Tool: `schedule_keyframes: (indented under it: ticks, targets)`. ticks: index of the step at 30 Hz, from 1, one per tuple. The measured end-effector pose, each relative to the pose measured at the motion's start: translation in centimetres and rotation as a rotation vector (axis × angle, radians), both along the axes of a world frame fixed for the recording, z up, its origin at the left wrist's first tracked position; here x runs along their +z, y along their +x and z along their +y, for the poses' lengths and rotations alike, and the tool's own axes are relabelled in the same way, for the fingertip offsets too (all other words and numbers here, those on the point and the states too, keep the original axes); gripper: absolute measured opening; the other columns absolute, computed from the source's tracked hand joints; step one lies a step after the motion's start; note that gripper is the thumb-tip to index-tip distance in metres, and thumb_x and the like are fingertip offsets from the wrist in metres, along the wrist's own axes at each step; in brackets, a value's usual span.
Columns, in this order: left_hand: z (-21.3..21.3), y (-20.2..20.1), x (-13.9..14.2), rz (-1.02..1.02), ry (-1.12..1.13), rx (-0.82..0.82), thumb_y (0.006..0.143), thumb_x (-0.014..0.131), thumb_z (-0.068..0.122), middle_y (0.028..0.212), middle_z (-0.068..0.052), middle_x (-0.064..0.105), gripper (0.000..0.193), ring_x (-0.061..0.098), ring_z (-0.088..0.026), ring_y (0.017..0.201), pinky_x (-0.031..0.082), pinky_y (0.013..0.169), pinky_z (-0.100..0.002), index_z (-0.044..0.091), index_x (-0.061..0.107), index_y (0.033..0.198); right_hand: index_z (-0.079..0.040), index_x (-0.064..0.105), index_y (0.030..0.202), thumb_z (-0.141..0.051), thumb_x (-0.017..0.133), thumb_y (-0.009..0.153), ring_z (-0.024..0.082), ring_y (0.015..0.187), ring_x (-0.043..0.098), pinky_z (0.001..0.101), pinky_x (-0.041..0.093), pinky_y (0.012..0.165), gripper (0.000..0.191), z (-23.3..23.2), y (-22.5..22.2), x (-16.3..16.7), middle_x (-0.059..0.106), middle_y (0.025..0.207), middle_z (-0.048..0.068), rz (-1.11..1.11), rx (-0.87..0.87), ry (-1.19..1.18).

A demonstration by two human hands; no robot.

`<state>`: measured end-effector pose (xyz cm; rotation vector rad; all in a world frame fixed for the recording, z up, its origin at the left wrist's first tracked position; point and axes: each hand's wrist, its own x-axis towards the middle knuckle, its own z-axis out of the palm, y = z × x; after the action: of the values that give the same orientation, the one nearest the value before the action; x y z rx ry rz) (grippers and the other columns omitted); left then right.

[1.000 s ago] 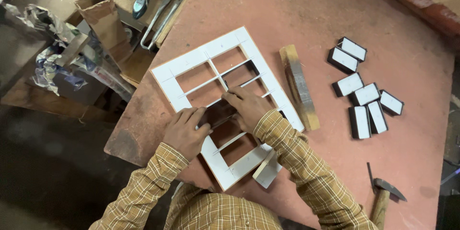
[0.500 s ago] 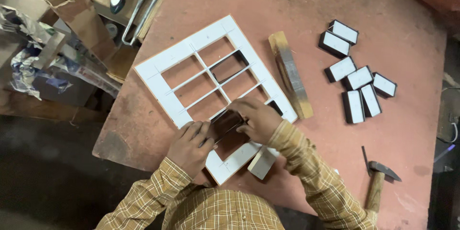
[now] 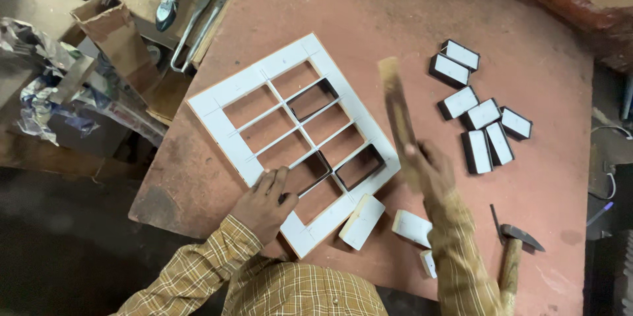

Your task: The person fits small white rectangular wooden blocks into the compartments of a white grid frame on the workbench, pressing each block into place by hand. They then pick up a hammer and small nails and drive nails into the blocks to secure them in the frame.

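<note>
On the near edge of the reddish table [image 3: 541, 39], head view | your left hand [image 3: 267, 201] presses flat, fingers spread, steadying the white grid frame [image 3: 224, 128] | your right hand [image 3: 432, 171] clamps the raised wooden stick [image 3: 397, 115], likely for tapping.

Matt white laminate grid frame [image 3: 264, 79], raw wooden stick [image 3: 395, 108] — rough, dusty reddish tabletop [image 3: 395, 13]
</note>
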<state>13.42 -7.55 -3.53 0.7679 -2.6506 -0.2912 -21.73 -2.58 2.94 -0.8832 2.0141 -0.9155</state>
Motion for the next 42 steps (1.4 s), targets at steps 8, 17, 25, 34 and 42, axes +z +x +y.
schedule_keyframes:
  ticks: [8, 17, 25, 34, 42]
  targets:
    - [0.0, -0.3, -0.6, -0.007, -0.048, -0.002, 0.082, 0.063, 0.014, 0.135, -0.039, 0.047, 0.016, 0.055, -0.05, 0.12, 0.046, 0.107, -0.055, 0.003, 0.056, 0.092, -0.002, 0.049, 0.139, -0.024, 0.078, 0.082, 0.018, 0.067, 0.077, 0.0277, 0.058, 0.058, 0.067, 10.1, 9.3, 2.1, 0.076, 0.08, 0.009, 0.4, 0.239, -0.275]
    - [0.4, -0.2, 0.2, 0.1, -0.077, 0.018, 0.084, 0.061, 0.013, 0.133, -0.037, 0.051, 0.013, 0.058, -0.05, 0.119, 0.045, 0.109, -0.057, 0.005, 0.056, 0.092, -0.01, 0.062, 0.134, -0.017, 0.086, 0.076, 0.026, 0.076, 0.078, 0.0349, 0.06, 0.065, 0.063, 11.1, 13.1, 2.3, 0.079, 0.085, 0.017, 0.58, 0.26, -0.094]
    - [0.5, 0.2, 0.4, 0.102, -0.051, 0.003, 0.085, 0.061, 0.012, 0.134, -0.037, 0.049, 0.016, 0.055, -0.051, 0.122, 0.043, 0.111, -0.058, 0.004, 0.057, 0.098, -0.009, 0.059, 0.136, -0.017, 0.079, 0.082, 0.021, 0.081, 0.082, 0.0315, 0.062, 0.071, 0.059, 11.8, 14.6, 1.8, 0.08, 0.091, 0.017, 0.465, 0.148, -0.115]
    - [0.6, 0.7, 0.5, 0.168, 0.017, 0.034, 0.084, 0.066, 0.017, 0.146, -0.034, 0.045, 0.027, 0.05, -0.051, 0.131, 0.043, 0.112, -0.054, 0.006, 0.059, 0.108, -0.003, 0.057, 0.138, -0.012, 0.083, 0.079, 0.02, 0.085, 0.081, 0.0294, 0.061, 0.07, 0.065, 13.0, 14.8, 1.1, 0.08, 0.092, 0.016, 0.409, 0.087, -0.298]
    - [8.4, 3.2, 1.3, 0.282, 0.069, 0.418, 0.086, 0.068, 0.021, 0.142, -0.027, 0.051, 0.054, 0.046, -0.048, 0.135, 0.035, 0.117, -0.058, -0.005, 0.057, 0.132, -0.006, 0.059, 0.139, -0.011, 0.079, 0.085, 0.023, 0.074, 0.075, 0.0322, 0.057, 0.062, 0.058, 12.5, 15.6, 1.2, 0.075, 0.089, 0.015, 0.618, 0.379, -0.483]
